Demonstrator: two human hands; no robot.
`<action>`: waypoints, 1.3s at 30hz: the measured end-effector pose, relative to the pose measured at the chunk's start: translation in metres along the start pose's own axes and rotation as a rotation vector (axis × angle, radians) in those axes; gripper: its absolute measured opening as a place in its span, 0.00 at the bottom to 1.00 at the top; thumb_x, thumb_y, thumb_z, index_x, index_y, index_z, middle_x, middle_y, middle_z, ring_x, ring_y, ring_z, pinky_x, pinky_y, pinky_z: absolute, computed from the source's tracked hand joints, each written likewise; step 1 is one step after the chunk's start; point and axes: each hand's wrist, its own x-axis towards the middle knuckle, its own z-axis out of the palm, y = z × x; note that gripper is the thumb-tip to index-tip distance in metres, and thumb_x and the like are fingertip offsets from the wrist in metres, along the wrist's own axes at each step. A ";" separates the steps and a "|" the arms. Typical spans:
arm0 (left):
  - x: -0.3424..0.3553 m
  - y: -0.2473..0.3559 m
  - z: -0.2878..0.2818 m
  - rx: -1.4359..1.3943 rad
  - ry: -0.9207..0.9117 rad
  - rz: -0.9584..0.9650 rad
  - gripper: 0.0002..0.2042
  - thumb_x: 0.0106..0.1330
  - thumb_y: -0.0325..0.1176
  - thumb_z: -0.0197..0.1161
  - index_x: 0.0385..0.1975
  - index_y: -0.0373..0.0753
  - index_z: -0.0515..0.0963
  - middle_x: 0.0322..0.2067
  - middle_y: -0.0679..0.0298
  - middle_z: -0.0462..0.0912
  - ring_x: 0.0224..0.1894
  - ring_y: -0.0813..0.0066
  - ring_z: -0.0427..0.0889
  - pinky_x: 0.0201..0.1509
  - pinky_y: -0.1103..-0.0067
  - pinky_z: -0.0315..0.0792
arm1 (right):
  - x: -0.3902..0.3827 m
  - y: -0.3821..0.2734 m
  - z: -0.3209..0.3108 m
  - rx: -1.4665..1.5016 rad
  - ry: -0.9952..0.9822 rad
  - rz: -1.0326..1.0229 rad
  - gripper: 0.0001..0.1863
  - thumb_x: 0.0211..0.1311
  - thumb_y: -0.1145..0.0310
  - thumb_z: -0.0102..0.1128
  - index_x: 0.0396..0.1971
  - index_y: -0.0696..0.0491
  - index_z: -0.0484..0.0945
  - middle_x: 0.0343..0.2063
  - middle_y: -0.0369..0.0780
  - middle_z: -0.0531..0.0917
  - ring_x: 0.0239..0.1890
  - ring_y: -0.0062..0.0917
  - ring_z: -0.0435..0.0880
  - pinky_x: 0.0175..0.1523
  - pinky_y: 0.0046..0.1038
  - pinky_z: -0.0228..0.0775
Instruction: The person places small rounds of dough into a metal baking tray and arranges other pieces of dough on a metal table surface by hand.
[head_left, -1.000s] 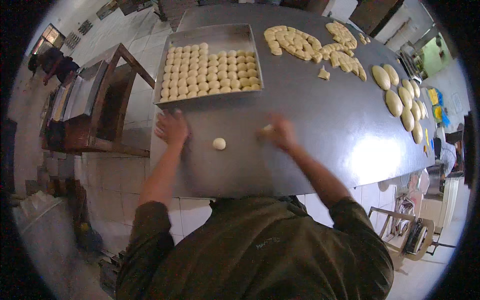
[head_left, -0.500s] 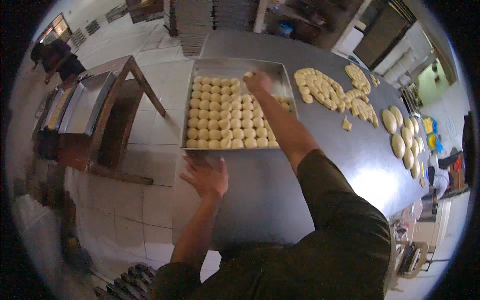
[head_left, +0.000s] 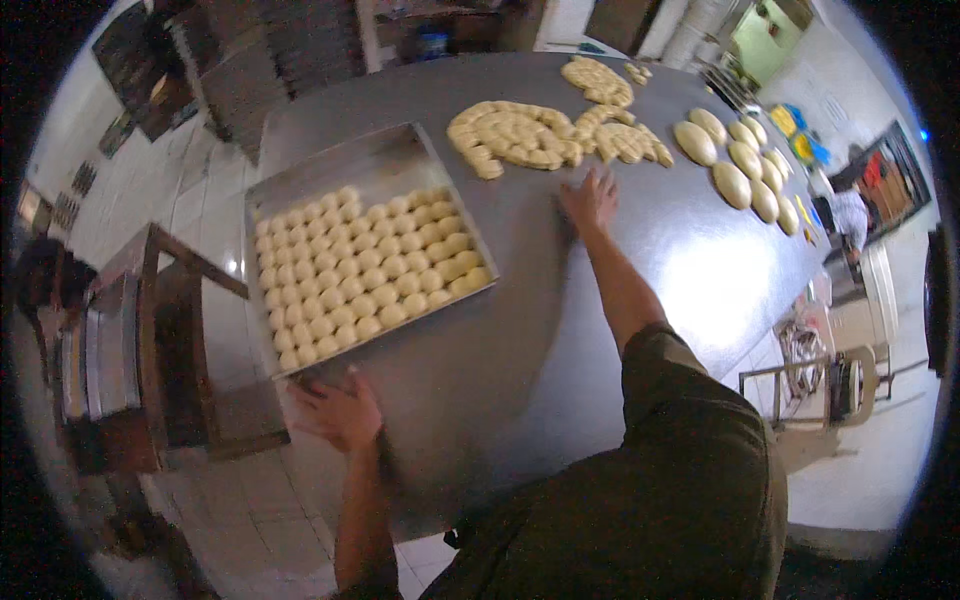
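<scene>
A metal tray [head_left: 420, 160] holds rows of small round dough balls [head_left: 345, 265], with bare tray at its far side. My left hand [head_left: 343, 410] lies by the tray's near edge, fingers spread, holding nothing visible. My right hand [head_left: 590, 203] reaches over the table, fingers apart, just short of the clusters of cut dough pieces [head_left: 520, 140]. No dough shows in the right hand; what lies beneath its fingers is hidden. A smaller group of cut dough [head_left: 630, 140] is just beyond its fingertips.
Several large oval dough lumps [head_left: 745, 160] rest at the right of the dark table [head_left: 500, 380]. Another dough heap [head_left: 598, 80] lies farther back. On the left stands a wooden stand [head_left: 160, 300] with trays [head_left: 110, 340]. Another person [head_left: 850, 215] is at the far right.
My right hand has left the tray and moved right toward the cut dough. The view has turned right. The loose dough piece on the table no longer shows. My left hand stays by the tray.
</scene>
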 end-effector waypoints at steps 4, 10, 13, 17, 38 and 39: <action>-0.004 0.011 -0.017 0.100 -0.159 -0.057 0.45 0.77 0.64 0.46 0.76 0.25 0.55 0.80 0.38 0.46 0.81 0.42 0.50 0.79 0.39 0.40 | -0.013 0.069 0.005 0.258 -0.386 0.139 0.23 0.70 0.51 0.60 0.56 0.50 0.75 0.55 0.49 0.81 0.60 0.48 0.77 0.59 0.48 0.73; -0.007 0.008 -0.027 0.085 -0.102 -0.032 0.44 0.78 0.63 0.46 0.78 0.28 0.51 0.79 0.39 0.47 0.80 0.40 0.50 0.80 0.43 0.42 | 0.034 0.040 0.019 0.227 -0.227 0.008 0.19 0.71 0.55 0.60 0.54 0.49 0.76 0.53 0.51 0.81 0.55 0.50 0.81 0.53 0.50 0.76; -0.010 0.006 -0.024 0.088 -0.089 -0.045 0.44 0.77 0.63 0.47 0.78 0.29 0.51 0.80 0.41 0.47 0.80 0.40 0.51 0.81 0.44 0.43 | 0.040 0.041 0.019 0.337 -0.246 -0.151 0.18 0.70 0.56 0.62 0.51 0.50 0.77 0.50 0.53 0.82 0.48 0.52 0.84 0.49 0.51 0.77; -0.011 0.018 -0.032 0.079 -0.180 -0.057 0.44 0.77 0.63 0.48 0.78 0.31 0.53 0.80 0.42 0.48 0.80 0.41 0.52 0.81 0.45 0.44 | 0.028 0.064 0.012 0.595 -0.367 -0.024 0.15 0.68 0.59 0.65 0.46 0.53 0.77 0.32 0.52 0.86 0.36 0.53 0.86 0.39 0.51 0.77; -0.151 -0.061 -0.082 -0.142 0.059 1.337 0.38 0.74 0.65 0.50 0.72 0.40 0.70 0.66 0.44 0.73 0.56 0.46 0.77 0.67 0.56 0.66 | -0.230 0.223 -0.319 0.396 -1.108 -0.801 0.33 0.72 0.47 0.61 0.71 0.45 0.71 0.61 0.44 0.78 0.64 0.46 0.75 0.72 0.49 0.63; -0.145 -0.047 -0.091 -0.083 -0.038 1.282 0.38 0.73 0.64 0.52 0.74 0.41 0.69 0.70 0.45 0.68 0.60 0.45 0.75 0.70 0.53 0.62 | -0.215 0.213 -0.314 0.303 -1.073 -0.841 0.33 0.72 0.47 0.61 0.72 0.45 0.70 0.63 0.44 0.76 0.64 0.44 0.74 0.72 0.49 0.62</action>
